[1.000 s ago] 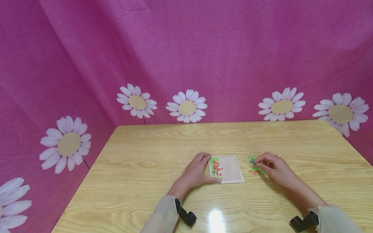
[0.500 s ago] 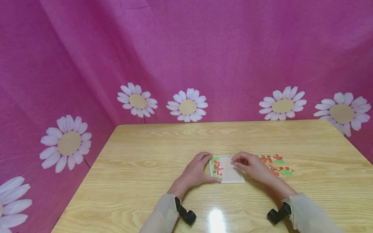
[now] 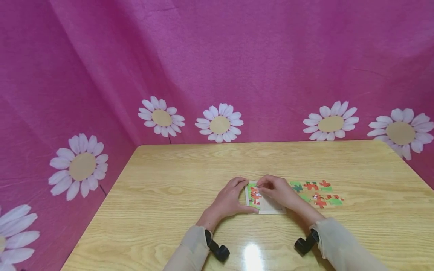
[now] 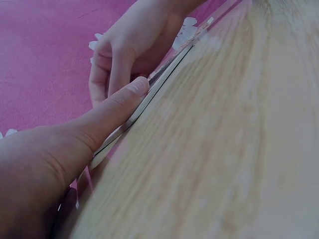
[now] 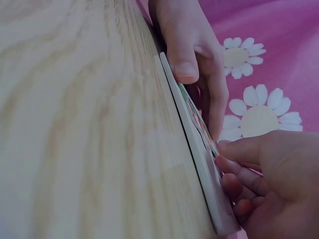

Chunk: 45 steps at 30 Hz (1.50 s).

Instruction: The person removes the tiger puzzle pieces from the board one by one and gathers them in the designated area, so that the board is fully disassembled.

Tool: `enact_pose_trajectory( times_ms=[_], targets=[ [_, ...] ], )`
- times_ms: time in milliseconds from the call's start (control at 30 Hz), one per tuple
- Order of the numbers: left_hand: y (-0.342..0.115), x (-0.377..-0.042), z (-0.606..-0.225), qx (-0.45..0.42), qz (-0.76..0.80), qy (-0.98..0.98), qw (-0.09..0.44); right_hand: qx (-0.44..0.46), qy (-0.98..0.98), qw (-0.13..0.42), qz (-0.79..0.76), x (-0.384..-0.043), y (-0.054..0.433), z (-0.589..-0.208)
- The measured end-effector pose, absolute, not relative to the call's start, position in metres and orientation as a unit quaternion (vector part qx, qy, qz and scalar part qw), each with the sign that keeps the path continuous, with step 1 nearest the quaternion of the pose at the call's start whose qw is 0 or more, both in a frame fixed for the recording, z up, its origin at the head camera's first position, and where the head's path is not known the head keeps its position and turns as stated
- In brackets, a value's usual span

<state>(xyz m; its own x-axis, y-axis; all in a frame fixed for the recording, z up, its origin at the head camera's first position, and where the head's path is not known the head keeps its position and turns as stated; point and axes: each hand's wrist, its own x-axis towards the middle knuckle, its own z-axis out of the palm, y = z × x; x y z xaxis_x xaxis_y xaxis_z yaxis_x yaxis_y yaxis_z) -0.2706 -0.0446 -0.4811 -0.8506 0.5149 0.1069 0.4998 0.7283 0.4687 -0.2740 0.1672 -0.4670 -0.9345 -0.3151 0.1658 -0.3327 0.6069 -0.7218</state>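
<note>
A square wooden puzzle frame lies on the table, with a strip of fitted pieces showing an orange animal face on green along its left side. My left hand grips the frame's left side, thumb along the near edge and fingers at the far corner. Over the inside of the frame, beside the fitted strip, my right hand pinches a puzzle piece between thumb and forefinger; the fingers hide most of it. In the right wrist view, the right fingertips are right at the frame's upper surface.
Several loose puzzle pieces, orange and green, lie on the wooden table to the right of the frame, partly behind the right hand. A pink curtain with daisies stands beyond the table's far edge.
My right hand has moved left from the loose pieces to over the frame, reaching close to the fitted strip. The left hand has stayed on the frame.
</note>
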Motion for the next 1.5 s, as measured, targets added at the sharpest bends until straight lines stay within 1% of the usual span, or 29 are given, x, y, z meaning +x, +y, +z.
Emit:
enact_pose_trajectory(
  times_ms=[300,733,1033,1367,1500],
  targets=[
    [-0.044,-0.27,-0.48,0.278,0.243,0.929,0.007,0.175,-0.894,-0.001,0.412,-0.28,0.153,-0.469],
    [-0.044,-0.271,-0.48,0.275,0.245,0.93,0.015,0.187,-0.896,0.019,0.402,-0.279,0.148,-0.468],
    [-0.045,-0.27,-0.48,0.274,0.242,0.93,0.02,0.217,-0.894,0.036,0.39,-0.28,0.15,-0.469],
    [-0.044,-0.27,-0.479,0.271,0.24,0.932,0.025,0.233,-0.891,0.004,0.389,-0.282,0.152,-0.465],
    [-0.044,-0.271,-0.479,0.27,0.237,0.933,0.024,0.234,-0.891,0.008,0.389,-0.282,0.153,-0.465]
  ],
)
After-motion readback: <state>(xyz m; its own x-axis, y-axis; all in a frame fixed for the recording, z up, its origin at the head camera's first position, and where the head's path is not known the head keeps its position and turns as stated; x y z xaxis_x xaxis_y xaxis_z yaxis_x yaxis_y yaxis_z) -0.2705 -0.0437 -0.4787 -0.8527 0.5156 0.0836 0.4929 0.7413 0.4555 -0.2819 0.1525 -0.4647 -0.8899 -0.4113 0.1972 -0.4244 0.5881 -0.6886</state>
